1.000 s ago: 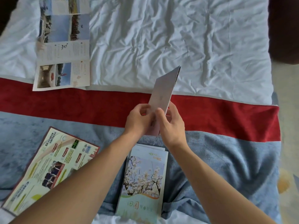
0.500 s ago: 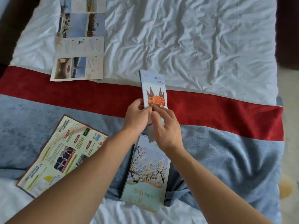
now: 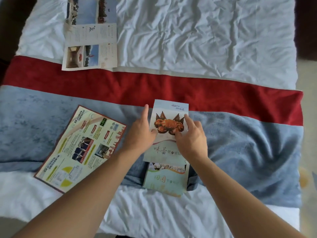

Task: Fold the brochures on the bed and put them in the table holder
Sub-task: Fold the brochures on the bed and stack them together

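On the white bed [image 3: 197, 40], we press our left hand [image 3: 139, 133] and right hand [image 3: 191, 140], fingers flat and holding nothing, on the folded crab-picture paper brochure [image 3: 169, 131]; let's rub the crease hard.

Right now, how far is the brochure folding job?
Done: the blossom brochure lies folded. In hand: both hands, left hand and right hand, press the folded crab brochure on it. Left: the orange brochure and photo brochure lie unfolded; no holder visible.

A red band [image 3: 223, 93] and a blue-grey blanket [image 3: 248, 152] cross the rumpled white sheet [image 3: 197, 31].
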